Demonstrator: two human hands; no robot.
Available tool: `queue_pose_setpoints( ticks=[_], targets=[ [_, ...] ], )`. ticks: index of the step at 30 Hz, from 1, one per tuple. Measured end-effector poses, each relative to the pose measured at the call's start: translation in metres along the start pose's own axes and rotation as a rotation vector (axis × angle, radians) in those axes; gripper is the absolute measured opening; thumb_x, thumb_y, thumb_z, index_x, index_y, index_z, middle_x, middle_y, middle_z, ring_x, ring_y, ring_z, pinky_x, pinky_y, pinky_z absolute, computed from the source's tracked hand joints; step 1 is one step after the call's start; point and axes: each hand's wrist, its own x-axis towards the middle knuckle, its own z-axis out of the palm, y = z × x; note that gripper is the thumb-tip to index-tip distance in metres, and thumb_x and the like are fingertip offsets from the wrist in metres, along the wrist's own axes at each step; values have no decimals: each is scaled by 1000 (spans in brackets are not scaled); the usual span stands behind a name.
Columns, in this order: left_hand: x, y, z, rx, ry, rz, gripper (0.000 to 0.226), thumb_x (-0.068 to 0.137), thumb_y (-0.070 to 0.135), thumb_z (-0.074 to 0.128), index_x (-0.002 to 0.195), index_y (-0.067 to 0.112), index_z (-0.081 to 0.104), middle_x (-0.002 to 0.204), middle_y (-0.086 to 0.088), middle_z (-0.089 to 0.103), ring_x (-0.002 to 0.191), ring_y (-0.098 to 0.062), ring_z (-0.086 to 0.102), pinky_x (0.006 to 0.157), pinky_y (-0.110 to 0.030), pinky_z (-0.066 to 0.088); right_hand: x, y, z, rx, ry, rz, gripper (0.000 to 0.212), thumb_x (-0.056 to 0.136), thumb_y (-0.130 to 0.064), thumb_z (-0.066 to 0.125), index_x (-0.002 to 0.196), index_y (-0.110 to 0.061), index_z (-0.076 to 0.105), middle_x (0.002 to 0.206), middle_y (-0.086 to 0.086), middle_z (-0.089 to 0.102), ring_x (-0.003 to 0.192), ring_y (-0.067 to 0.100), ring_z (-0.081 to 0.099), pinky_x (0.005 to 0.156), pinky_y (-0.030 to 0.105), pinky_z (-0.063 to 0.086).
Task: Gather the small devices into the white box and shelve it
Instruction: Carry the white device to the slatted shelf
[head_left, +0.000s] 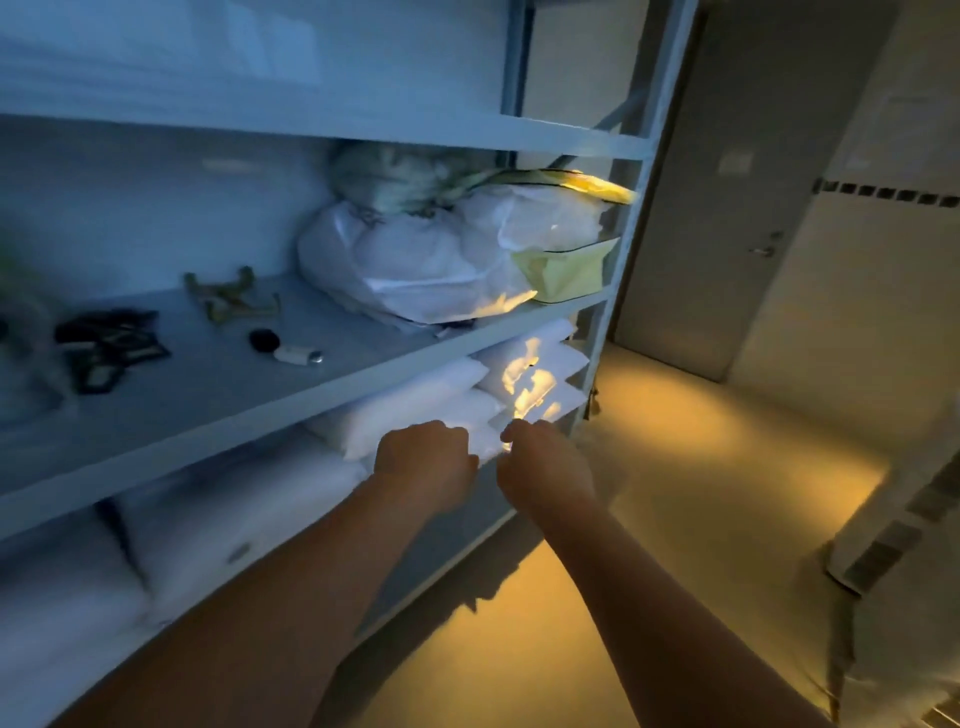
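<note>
Two small devices, a black round one (264, 340) and a white cylinder (297, 355), lie just beside each other on the middle shelf (208, 400). To their left lie black frames (111, 348), to their right a white bag (431, 260). One shelf lower, the left hand (426, 462) and right hand (543, 462) curl their fingers at stacked white packs (415, 400). I cannot tell whether either grips anything.

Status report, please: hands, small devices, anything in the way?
Left hand and right hand curled at white packs, grip unclear. Small white device lies on middle shelf. White box not in view.
</note>
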Motion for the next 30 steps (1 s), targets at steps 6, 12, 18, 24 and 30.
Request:
queue_pose_setpoints(
  ticks=[6, 12, 18, 24, 30],
  targets=[
    [20, -74, 9, 34, -10, -159, 40, 105, 46, 35, 123, 22, 61, 117, 1, 67, 101, -19, 65, 83, -33, 52, 64, -59, 44, 50, -26, -162, 26, 98, -22, 50, 121, -20, 61, 119, 5, 62, 108, 25, 62, 92, 35, 49],
    [59, -138, 16, 74, -42, -336, 38, 104, 45, 38, 126, 21, 60, 122, -1, 65, 108, -20, 64, 78, -30, 44, 136, -106, 74, 119, -70, -289, 28, 97, -21, 52, 124, -22, 62, 119, 5, 63, 106, 24, 64, 95, 35, 53],
    [98, -171, 18, 57, 6, -476, 34, 101, 44, 44, 121, 25, 64, 121, 0, 64, 109, -23, 63, 84, -34, 48, 201, -139, 93, 179, -100, -391, 27, 94, -20, 56, 121, -19, 64, 118, 8, 65, 107, 28, 65, 94, 39, 53],
    [128, -204, 20, 66, 24, -515, 31, 100, 34, 44, 119, 19, 64, 119, -5, 63, 103, -25, 63, 80, -34, 50, 247, -163, 108, 187, -88, -467, 32, 93, -17, 55, 125, -18, 61, 117, 9, 64, 107, 30, 64, 88, 39, 53],
    [153, -242, 35, 51, 14, -531, 34, 101, 38, 44, 122, 18, 60, 119, -6, 61, 105, -25, 61, 76, -32, 44, 284, -187, 132, 171, -99, -517, 40, 94, -14, 59, 134, -18, 56, 123, 12, 62, 110, 29, 62, 91, 39, 52]
  ],
)
